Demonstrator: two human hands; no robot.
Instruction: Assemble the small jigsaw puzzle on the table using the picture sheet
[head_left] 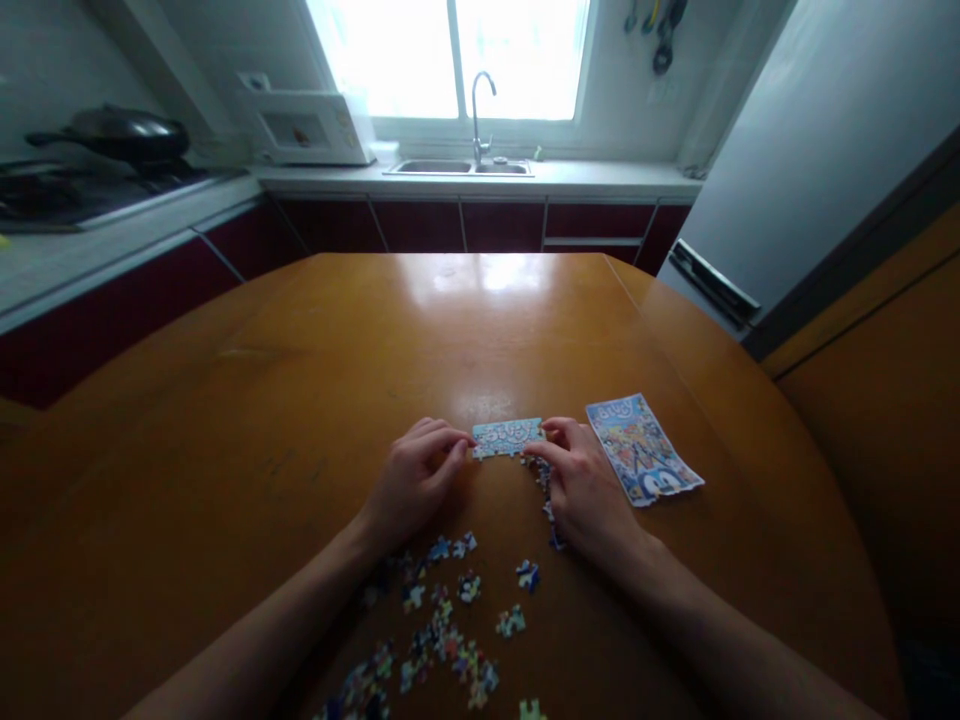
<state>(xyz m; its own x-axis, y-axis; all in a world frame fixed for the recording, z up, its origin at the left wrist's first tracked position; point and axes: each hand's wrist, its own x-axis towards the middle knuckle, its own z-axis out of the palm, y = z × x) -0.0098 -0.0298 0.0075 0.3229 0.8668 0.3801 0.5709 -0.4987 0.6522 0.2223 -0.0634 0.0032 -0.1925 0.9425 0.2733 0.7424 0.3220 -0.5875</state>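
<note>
A joined strip of jigsaw puzzle [508, 437], pale blue with white lettering, lies flat on the wooden table. My left hand [420, 478] rests at its left edge, thumb and fingertips drawn together against it. At the right end, the thumb and forefinger of my right hand [589, 485] grip the strip's edge. A line of joined edge pieces [547, 490] runs down from that corner, partly hidden by my right hand. Nearer to me lie many loose puzzle pieces [450, 640], some behind my left forearm.
A creased picture sheet [643, 448] with similar lettering lies right of my right hand. The round table [337, 350] reaches toward the counter, with a sink [431, 167], a microwave [307, 128] and a pan [131, 133] on the stove. A fridge [810, 150] stands at the right.
</note>
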